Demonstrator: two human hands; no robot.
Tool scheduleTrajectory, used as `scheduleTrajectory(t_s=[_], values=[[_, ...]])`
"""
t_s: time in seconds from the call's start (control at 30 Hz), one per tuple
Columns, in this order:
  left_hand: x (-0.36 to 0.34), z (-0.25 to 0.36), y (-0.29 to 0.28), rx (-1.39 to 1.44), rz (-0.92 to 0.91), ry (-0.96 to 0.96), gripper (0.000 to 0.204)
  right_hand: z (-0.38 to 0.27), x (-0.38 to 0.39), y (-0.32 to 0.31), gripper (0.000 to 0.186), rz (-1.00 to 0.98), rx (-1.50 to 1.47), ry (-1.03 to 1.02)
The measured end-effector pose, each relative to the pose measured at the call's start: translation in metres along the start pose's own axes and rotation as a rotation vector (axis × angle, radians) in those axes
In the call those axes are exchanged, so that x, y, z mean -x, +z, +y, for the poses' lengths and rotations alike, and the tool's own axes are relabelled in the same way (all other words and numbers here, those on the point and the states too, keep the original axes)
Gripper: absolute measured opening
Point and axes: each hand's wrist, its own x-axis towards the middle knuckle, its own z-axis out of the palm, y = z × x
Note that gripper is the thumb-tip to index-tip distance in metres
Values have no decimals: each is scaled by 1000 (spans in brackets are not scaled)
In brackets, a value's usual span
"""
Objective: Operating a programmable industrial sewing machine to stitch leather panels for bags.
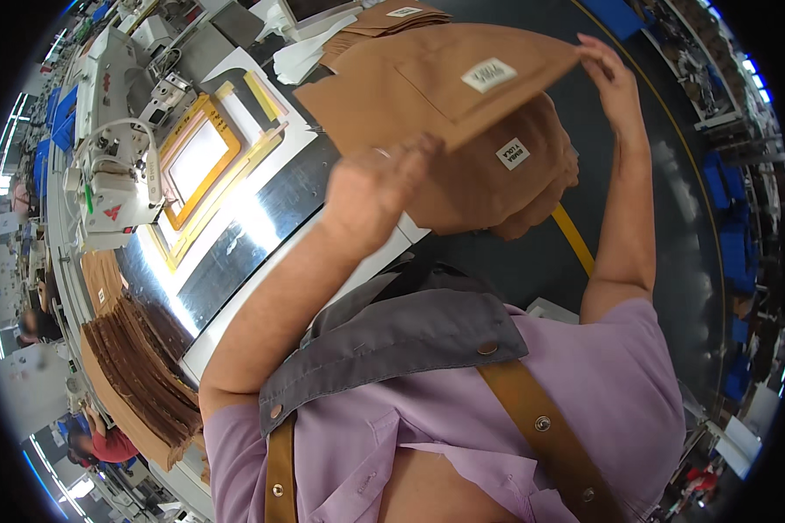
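Observation:
A brown flat panel (392, 100), leather-like, with a stitched outline and a white label, is held raised and tilted between my hands. My left hand (370, 187) is closed on its near edge, somewhat blurred. At its pointed right corner my right hand (612, 78) pinches it between thumb and fingers. Directly beneath lies a stack of similar brown panels (462, 196), the top one also bearing a white label. The stack overhangs the edge of the worktable. The panel hides part of this stack.
Left of my hands stands a sewing machine (118, 131) with a yellow clamp frame (227, 131) on a shiny metal table (270, 209). A thick pile of brown pieces (135, 375) sits at the lower left. More brown panels (384, 22) lie at the back. Blue bins (737, 253) line the right.

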Motion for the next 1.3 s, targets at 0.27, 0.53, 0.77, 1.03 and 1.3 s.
scheduleTrajectory(t_s=[0.27, 0.53, 0.77, 1.03, 1.3], values=[[30, 28, 74, 525, -460, -62, 48, 89, 155, -1, 23, 6, 400, 432], [-44, 52, -62, 1466, -450, -18, 10, 58, 141, 68, 25, 140, -23, 320], [-16, 123, -109, 2151, -119, 196, 17, -60, 112, 183, 20, -380, -153, 130], [49, 103, -138, 2170, 147, 237, 17, -126, 99, 301, 19, -779, -330, -39], [93, 81, -156, 2064, 316, 304, 48, -116, -5, 376, 25, -395, -141, -235]])
